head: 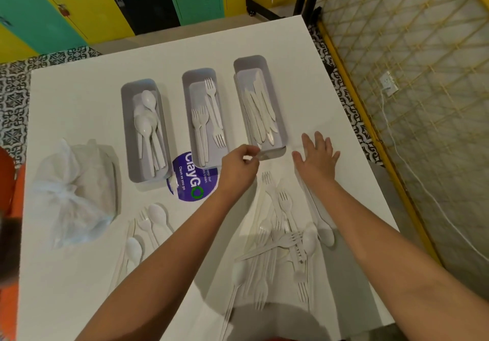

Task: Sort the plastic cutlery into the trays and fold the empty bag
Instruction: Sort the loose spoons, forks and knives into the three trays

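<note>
- Three grey trays stand in a row on the white tabletop (79, 108): spoon tray (145, 131) on the left, fork tray (205, 118) in the middle, knife tray (260, 108) on the right, each already part filled
- Left hand (239, 167) hovers at the near end of the knife tray, fingers curled, pinching a small white piece; likely a knife handle, too blurred to be sure
- Right hand (318, 157) lies flat on the tabletop just beside the knife tray, fingers spread, holding nothing
- Loose heap of cutlery (283, 240) sits near the person, between the forearms; smaller cluster (148, 224) to the left
- Plastic bag (71, 195) lies crumpled at the left edge, not yet folded
- Step in hand, as judged: sorting, mid-way, knife going in
- Next move calls for letting the piece drop lengthwise into the tray, then reaching back to the heap
</note>
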Available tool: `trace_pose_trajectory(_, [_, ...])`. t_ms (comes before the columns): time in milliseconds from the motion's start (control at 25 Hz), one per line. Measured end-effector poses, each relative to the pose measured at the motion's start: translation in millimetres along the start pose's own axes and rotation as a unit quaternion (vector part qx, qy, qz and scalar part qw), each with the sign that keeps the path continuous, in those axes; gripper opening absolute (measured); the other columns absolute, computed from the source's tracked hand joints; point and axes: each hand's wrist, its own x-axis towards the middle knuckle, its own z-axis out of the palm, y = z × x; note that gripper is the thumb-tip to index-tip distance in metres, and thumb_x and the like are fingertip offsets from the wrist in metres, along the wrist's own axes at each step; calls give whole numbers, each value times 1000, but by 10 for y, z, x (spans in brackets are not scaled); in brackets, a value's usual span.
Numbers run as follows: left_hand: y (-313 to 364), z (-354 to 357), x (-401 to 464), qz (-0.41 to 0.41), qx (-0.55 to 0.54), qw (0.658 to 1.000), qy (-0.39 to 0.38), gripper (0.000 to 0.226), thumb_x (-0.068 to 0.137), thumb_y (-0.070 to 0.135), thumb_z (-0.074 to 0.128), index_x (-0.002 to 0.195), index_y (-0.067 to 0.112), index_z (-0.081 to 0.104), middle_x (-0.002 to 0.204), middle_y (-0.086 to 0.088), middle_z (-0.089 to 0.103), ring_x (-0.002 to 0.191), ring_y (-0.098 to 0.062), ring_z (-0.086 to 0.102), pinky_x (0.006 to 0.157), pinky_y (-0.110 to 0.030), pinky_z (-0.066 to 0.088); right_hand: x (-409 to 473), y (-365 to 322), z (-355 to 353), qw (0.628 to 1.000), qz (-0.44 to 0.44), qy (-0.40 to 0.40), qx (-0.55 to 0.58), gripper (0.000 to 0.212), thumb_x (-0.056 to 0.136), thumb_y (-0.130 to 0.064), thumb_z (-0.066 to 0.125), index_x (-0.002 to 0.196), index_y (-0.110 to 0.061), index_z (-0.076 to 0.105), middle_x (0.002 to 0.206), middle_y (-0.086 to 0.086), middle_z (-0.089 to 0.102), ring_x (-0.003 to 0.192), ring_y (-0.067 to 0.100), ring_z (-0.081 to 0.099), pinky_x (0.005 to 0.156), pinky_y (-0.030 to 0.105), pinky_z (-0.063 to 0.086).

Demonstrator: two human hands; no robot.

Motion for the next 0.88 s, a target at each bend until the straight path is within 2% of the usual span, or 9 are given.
trace_pose_trajectory(80, [-192, 17, -142, -25, 37, 999, -19, 23, 89, 7, 52, 108, 11, 64, 109, -5, 65, 86, -25, 67, 73, -32, 54, -82, -32, -31, 998, -5, 13, 57, 51, 96, -37, 43, 144, -21, 33, 155, 9, 21, 144, 31, 14, 115, 52, 12])
trace_pose_trajectory(120, [-292, 32, -211, -35, 56, 997, -28, 23, 89, 8, 53, 109, 10, 64, 110, -6, 65, 87, -23, 66, 76, -33, 54, -165, -53, -36, 994, -12, 33, 99, 47, 95, -33, 47, 138, -16, 43, 148, 12, 33, 138, 32, 27, 113, 50, 23])
trace_pose_trajectory(160, [-375, 50, -270, -42, 75, 996, -38, 24, 88, 9, 54, 110, 10, 64, 111, -7, 66, 89, -22, 65, 79, -33, 54, -256, -80, -40, 988, -16, 51, 142, 41, 94, -29, 50, 132, -13, 50, 139, 13, 43, 130, 31, 39, 108, 47, 33])
trace_pose_trajectory(240, [-499, 81, -421, -36, 122, 990, -65, 27, 86, 12, 57, 113, 9, 62, 112, -8, 65, 91, -17, 61, 83, -27, 50, -488, -141, -33, 978, -22, 65, 197, 35, 92, -22, 51, 124, -10, 56, 128, 12, 52, 117, 28, 50, 97, 41, 44])
trace_pose_trajectory(320, [-603, 107, -573, -11, 190, 978, -90, 33, 86, 20, 60, 117, 10, 59, 115, -6, 62, 95, -17, 59, 84, -25, 48, -722, -196, -8, 979, -42, 66, 190, 32, 92, -18, 50, 122, -10, 57, 127, 11, 54, 114, 28, 50, 94, 37, 46])
trace_pose_trajectory(480, [-756, 146, -790, 49, 326, 939, -103, 41, 90, 35, 54, 126, 16, 48, 126, -3, 51, 108, -22, 57, 88, -34, 51, -1081, -257, 39, 990, -70, 56, 108, 32, 92, -16, 48, 123, -12, 57, 126, 9, 56, 117, 28, 46, 95, 38, 43])
trace_pose_trajectory(560, [-804, 152, -843, 53, 333, 937, -95, 42, 90, 35, 54, 127, 16, 47, 128, -3, 49, 109, -22, 56, 88, -34, 51, -1215, -245, 62, 993, -66, 41, 88, 30, 92, -19, 47, 120, -12, 57, 122, 8, 57, 114, 27, 47, 92, 37, 44])
trace_pose_trajectory(720, [-863, 137, -939, 49, 311, 945, -85, 38, 93, 33, 51, 126, 15, 49, 128, -3, 50, 109, -21, 56, 88, -33, 51, -1419, -190, 116, 996, -36, -20, 81, 24, 91, -27, 50, 108, -12, 58, 107, 5, 59, 95, 22, 56, 75, 29, 46])
trace_pose_trajectory(880, [-948, 106, -1038, 48, 325, 940, -91, 36, 93, 28, 51, 127, 14, 48, 128, -4, 48, 109, -21, 55, 88, -31, 49, -1579, -144, 195, 995, -27, -45, 89, 23, 88, -26, 55, 102, -7, 56, 99, 7, 56, 83, 17, 52, 66, 24, 38])
